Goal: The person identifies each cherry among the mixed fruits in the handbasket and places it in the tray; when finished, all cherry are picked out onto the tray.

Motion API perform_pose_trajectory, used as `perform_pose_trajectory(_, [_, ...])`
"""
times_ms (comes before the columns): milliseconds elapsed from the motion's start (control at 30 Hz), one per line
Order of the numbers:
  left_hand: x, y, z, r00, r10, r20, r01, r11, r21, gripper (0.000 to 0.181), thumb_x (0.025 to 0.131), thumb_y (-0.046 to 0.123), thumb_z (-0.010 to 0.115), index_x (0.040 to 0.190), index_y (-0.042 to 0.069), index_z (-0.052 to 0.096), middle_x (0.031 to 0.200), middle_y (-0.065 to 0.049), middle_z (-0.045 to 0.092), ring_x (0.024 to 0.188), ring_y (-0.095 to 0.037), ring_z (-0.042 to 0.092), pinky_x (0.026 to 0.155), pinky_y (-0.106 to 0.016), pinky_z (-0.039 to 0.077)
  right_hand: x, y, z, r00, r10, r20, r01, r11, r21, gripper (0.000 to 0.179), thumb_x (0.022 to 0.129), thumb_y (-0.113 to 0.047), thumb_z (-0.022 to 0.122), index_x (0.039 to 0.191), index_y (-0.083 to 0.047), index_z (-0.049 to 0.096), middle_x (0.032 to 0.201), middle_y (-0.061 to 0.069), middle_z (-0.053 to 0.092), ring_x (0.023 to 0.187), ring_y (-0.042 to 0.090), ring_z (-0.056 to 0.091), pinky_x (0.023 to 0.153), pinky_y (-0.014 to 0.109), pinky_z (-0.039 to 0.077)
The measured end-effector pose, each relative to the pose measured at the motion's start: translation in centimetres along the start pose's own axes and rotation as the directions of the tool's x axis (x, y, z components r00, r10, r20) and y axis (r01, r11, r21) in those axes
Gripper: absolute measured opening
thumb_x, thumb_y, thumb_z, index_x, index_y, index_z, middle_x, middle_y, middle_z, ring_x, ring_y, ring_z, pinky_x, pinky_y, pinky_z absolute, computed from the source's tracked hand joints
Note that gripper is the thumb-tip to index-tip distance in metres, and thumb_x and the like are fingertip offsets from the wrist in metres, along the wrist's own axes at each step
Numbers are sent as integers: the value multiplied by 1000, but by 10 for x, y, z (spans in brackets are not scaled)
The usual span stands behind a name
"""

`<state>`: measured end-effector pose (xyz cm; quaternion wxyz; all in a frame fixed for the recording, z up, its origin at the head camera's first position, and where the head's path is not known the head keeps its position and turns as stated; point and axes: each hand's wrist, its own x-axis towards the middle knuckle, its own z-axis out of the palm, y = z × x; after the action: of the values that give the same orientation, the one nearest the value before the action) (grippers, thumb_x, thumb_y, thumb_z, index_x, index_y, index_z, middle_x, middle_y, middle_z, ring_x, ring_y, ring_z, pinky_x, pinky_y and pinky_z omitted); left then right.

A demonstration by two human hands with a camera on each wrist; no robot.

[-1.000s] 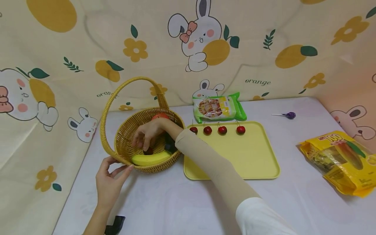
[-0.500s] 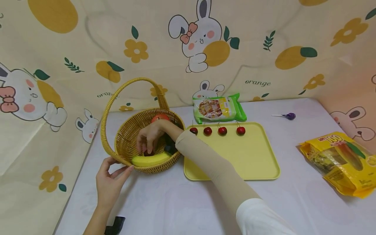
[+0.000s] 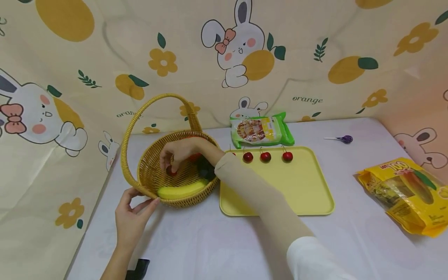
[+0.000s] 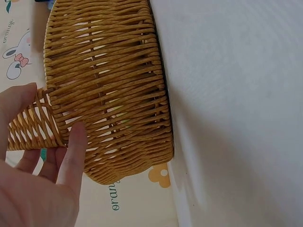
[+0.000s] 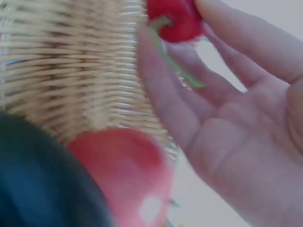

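My right hand (image 3: 180, 151) is inside the wicker basket (image 3: 148, 165), pinching a dark red cherry (image 3: 171, 170) between thumb and fingertips. In the right wrist view the cherry (image 5: 179, 20) shows its green stem hanging toward the palm. My left hand (image 3: 132, 217) grips the basket's near left rim, where the handle joins it; the left wrist view shows its fingers around that join on the woven side (image 4: 109, 80). A yellow banana (image 3: 182, 190) lies along the basket's near wall. A red round fruit (image 5: 123, 172) and a dark rounded thing (image 5: 42, 179), partly hidden, are also inside.
A yellow tray (image 3: 304, 190) right of the basket bears several cherries (image 3: 265, 156) in a row at its far edge. Behind it lies a green snack packet (image 3: 260, 130). A purple lollipop (image 3: 346, 139) and a yellow mango bag (image 3: 406, 194) lie to the right.
My right hand has closed on the cherry in the basket and lifted it off its place near the banana, moving slightly away from the banana. The left hand keeps its hold on the basket.
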<state>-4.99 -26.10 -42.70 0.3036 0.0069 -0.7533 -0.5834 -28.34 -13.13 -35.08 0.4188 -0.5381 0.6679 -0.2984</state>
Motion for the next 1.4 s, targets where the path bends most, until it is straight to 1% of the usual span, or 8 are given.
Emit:
perform_pose_trajectory(133, [0, 0, 1, 1000, -15, -3, 15, 1000, -7, 47, 72, -24, 75, 115, -18, 55, 104, -7, 56, 102, -19, 53, 75, -21, 61, -38, -8, -15, 975, -166, -146, 165, 986, -12, 23, 89, 3, 70, 112, 2, 68, 109, 8, 65, 104, 19, 58, 89, 28, 55])
perform_pose_trajectory(267, [1, 0, 1, 1000, -27, -11, 27, 1000, -10, 46, 72, -24, 75, 113, -17, 56, 102, -7, 56, 100, -19, 53, 75, -21, 61, -90, -3, -16, 950, -204, -235, 205, 979, -18, 24, 90, 2, 69, 113, 3, 65, 114, 10, 63, 103, 25, 58, 89, 33, 57])
perform_pose_trajectory(400, [0, -1, 1, 1000, -28, -15, 28, 1000, -10, 45, 71, -25, 75, 112, -17, 56, 100, -8, 56, 98, -19, 53, 74, -20, 61, -142, 21, -3, 950, -145, -276, 159, 987, 29, 23, 90, 5, 67, 113, 6, 64, 116, 13, 61, 102, 27, 62, 88, 34, 59])
perform_pose_trajectory(567, [-1, 0, 1, 999, -45, -15, 45, 999, -9, 45, 72, -24, 75, 112, -16, 57, 100, -8, 56, 98, -19, 54, 73, -21, 62, -201, 61, 18, 948, -1, -319, 36, 994, 104, 25, 88, 7, 67, 113, 7, 63, 112, 14, 63, 98, 26, 65, 78, 29, 59])
perform_pose_trajectory(733, [-1, 1, 2, 997, -73, -16, 73, 997, -2, 44, 73, -23, 75, 113, -14, 58, 101, -9, 55, 98, -19, 55, 74, -21, 62, -247, 89, 41, 906, 87, -415, -43, 993, 114, 27, 86, 5, 71, 112, 5, 63, 111, 17, 62, 96, 26, 63, 75, 26, 58])
perform_pose_trajectory(933, [0, 3, 2, 995, -92, -24, 93, 996, 19, 46, 73, -22, 76, 114, -16, 56, 101, -9, 55, 98, -19, 56, 75, -21, 61, -272, 105, 60, 874, 99, -476, -69, 994, 80, 30, 89, -1, 72, 118, 5, 64, 109, 12, 63, 102, 28, 60, 85, 29, 60])
perform_pose_trajectory(1200, [0, 3, 1, 995, -98, -25, 98, 995, 26, 46, 73, -22, 76, 114, -15, 56, 101, -8, 55, 99, -19, 55, 75, -19, 61, -278, 112, 68, 882, 97, -461, -98, 995, 20, 18, 89, -4, 73, 107, -2, 68, 96, 6, 66, 86, 21, 59, 70, 24, 56])
perform_pose_trajectory(1400, [0, 3, 2, 995, -98, -21, 99, 995, 25, 45, 73, -22, 76, 114, -15, 57, 101, -9, 55, 98, -19, 56, 75, -20, 61, -279, 114, 70, 874, 96, -476, -103, 995, 11, 21, 89, -7, 74, 109, -3, 70, 99, 6, 67, 87, 19, 59, 76, 24, 56])
